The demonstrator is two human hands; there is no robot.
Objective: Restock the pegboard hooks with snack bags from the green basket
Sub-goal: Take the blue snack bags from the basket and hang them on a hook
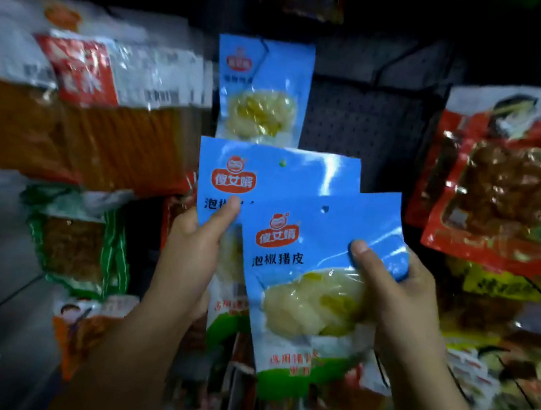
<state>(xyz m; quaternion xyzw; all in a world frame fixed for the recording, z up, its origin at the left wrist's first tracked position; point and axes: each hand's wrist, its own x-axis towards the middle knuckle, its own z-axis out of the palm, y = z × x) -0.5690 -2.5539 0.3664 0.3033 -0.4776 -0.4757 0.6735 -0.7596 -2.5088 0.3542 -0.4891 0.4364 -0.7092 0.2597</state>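
dim pegboard (blurred), rear blue bag half-hidden

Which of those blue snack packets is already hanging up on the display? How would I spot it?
Start at the dark pegboard in the middle. The hanging blue plastic snack packet sits at its left edge, right of the orange-and-red bags. Unlike the two matching blue packets below, held by the left hand and right hand, no fingers touch it.

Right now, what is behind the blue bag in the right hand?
Behind the front blue bag, held by the right hand, sits a second blue bag, gripped by the left hand. Its lower right part is covered.
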